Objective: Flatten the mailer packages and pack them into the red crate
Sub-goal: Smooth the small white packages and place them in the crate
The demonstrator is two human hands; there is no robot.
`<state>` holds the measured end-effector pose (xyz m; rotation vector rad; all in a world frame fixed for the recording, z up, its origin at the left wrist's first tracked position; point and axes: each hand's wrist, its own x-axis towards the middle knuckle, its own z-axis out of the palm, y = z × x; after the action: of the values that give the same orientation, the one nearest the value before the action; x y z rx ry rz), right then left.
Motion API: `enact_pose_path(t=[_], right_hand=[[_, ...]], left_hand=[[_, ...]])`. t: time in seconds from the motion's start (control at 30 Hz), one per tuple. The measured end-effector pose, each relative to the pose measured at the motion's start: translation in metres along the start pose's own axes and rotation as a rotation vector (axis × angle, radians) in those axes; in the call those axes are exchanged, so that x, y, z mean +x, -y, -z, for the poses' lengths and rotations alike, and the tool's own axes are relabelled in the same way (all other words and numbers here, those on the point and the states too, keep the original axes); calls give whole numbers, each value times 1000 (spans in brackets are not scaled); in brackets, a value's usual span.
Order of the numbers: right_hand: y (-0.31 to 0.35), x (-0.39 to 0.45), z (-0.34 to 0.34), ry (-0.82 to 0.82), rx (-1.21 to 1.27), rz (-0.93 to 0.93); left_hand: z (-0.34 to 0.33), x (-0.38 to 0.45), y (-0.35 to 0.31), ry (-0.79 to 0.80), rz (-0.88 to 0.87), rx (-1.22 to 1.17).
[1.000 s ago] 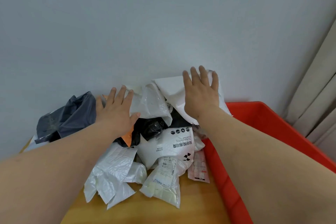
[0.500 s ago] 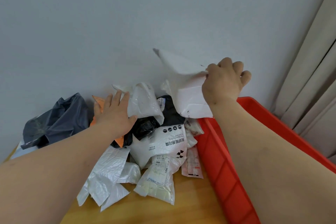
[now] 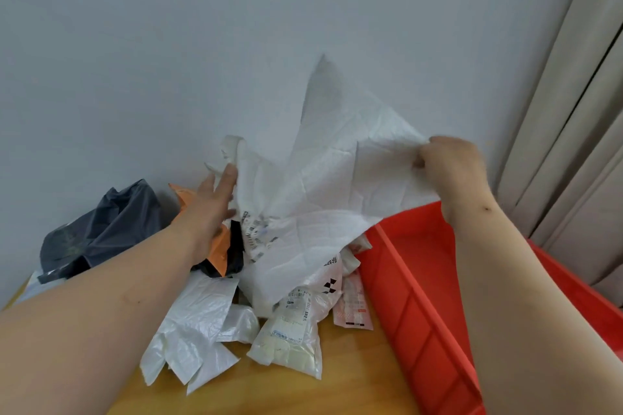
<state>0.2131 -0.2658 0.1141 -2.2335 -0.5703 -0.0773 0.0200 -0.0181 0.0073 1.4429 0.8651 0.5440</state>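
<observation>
White mailer (image 3: 323, 185) in right hand (image 3: 451, 168)

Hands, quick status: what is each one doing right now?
Left hand: open, fingers straight, touching the left edge of the white mailer.
Right hand: closed, pinching the white mailer's right edge, held above the pile.

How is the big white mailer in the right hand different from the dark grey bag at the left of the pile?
The white mailer is lifted above the pile and spread wide, pinched at an edge by the right hand; the dark grey bag lies crumpled on the table, untouched. The mailer is opaque white, the bag dark and slightly see-through. Both are creased plastic.
</observation>
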Motion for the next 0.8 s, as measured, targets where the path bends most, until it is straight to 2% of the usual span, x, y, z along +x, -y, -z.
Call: enact_pose_path(t=[0.07,0.13,0.27,0.37,0.43,0.53,0.6,0.8], right_hand=[[-11,-6,-17,237,-3,-38],[-31,-14,-38,414,53,-92],[-70,-34,-75,986,156,-271],[-93,-46,-104,1267,82,-281],[-106,-58,-122,1346,-60,-276],[-129,-76,-140,1322,-244,-349],[-147,-87,-147,1313,-324,-399],[-186,-111,-153,1344,-360,-516]], left_hand=[[10,-11,12,93,67,-122],[18,-20,31,86,112,-85],[30,-46,74,-57,216,93],[40,-60,102,-159,247,159],[48,-66,119,-221,236,177],[57,-77,137,-307,220,202],[59,-83,147,-356,226,133],[58,-91,176,-448,291,-23]])
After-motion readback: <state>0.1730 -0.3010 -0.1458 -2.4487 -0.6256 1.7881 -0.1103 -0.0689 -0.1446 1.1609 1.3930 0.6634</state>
